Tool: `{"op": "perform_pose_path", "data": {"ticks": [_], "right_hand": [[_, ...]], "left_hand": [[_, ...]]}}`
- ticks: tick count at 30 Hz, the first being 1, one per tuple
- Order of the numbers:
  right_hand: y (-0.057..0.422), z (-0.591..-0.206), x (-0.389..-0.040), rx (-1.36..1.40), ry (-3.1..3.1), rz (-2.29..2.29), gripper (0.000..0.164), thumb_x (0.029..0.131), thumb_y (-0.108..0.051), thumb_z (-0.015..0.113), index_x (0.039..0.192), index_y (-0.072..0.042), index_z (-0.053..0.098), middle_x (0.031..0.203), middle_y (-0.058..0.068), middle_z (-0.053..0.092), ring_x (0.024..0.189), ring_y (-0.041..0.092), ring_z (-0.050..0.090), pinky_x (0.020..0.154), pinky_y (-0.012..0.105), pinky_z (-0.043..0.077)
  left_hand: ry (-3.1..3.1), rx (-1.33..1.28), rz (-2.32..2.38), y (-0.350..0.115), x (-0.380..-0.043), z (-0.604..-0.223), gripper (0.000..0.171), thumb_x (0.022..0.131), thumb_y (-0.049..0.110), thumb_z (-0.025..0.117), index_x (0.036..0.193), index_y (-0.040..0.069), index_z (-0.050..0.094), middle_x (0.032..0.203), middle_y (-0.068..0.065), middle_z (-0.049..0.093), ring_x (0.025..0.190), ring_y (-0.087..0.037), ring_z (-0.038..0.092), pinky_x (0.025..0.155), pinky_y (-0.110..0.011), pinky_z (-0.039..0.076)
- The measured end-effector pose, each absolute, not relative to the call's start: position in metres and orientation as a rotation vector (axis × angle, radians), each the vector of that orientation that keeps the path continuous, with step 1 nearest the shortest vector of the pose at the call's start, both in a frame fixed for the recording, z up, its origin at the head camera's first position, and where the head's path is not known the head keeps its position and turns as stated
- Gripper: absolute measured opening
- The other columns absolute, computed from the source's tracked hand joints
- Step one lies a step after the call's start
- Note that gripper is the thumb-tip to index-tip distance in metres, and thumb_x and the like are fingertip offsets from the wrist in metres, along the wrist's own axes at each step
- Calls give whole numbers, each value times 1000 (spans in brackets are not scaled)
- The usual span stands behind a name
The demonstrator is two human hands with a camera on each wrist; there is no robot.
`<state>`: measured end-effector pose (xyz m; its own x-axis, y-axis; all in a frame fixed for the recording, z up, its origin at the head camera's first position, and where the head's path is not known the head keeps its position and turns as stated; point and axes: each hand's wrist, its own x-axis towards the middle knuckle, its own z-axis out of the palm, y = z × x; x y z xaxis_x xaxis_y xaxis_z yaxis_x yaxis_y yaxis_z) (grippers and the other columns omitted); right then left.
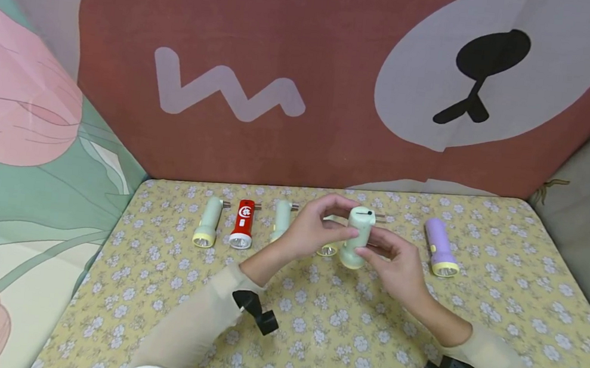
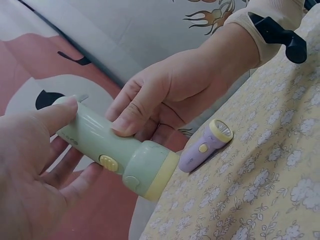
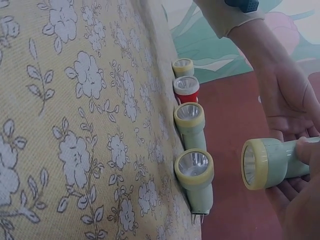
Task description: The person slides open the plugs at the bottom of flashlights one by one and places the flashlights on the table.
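Note:
A pale green flashlight [image 1: 357, 238] with a cream-yellow lens rim is held up over the table in both hands, its lens end pointing down. My right hand [image 1: 400, 264] grips its body between thumb and fingers. With thumb and index finger, my left hand [image 1: 317, 225] holds the tail end. Metal plug prongs [image 2: 83, 98] stick out at the tail, and a yellow switch [image 2: 108, 163] shows on the side. Nearest on the table is another green flashlight [image 3: 196, 182], partly hidden behind the left hand in the head view.
In the row to the left lie a green flashlight [image 1: 208, 223], a red one [image 1: 243, 223] with a white rim, and another green one [image 1: 282, 215]. A purple flashlight [image 1: 439, 247] lies to the right. The flowered tablecloth [image 1: 322, 337] meets a printed cloth backdrop [image 1: 330, 158].

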<state>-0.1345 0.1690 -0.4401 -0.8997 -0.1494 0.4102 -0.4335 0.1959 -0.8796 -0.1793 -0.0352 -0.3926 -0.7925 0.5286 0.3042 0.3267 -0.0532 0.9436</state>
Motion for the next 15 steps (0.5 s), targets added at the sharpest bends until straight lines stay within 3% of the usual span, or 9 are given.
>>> {"op": "perform_pose_path", "data": {"ticks": [15], "right_hand": [[170, -441, -136, 576, -2234, 1808, 37, 90, 5, 74, 126, -2, 69, 116, 15, 73, 104, 9, 69, 89, 23, 57]], "left_hand": [[2125, 898, 1987, -32, -178, -394, 37, 93, -4, 71, 128, -3, 61, 124, -19, 64, 110, -19, 64, 89, -37, 60]]}}
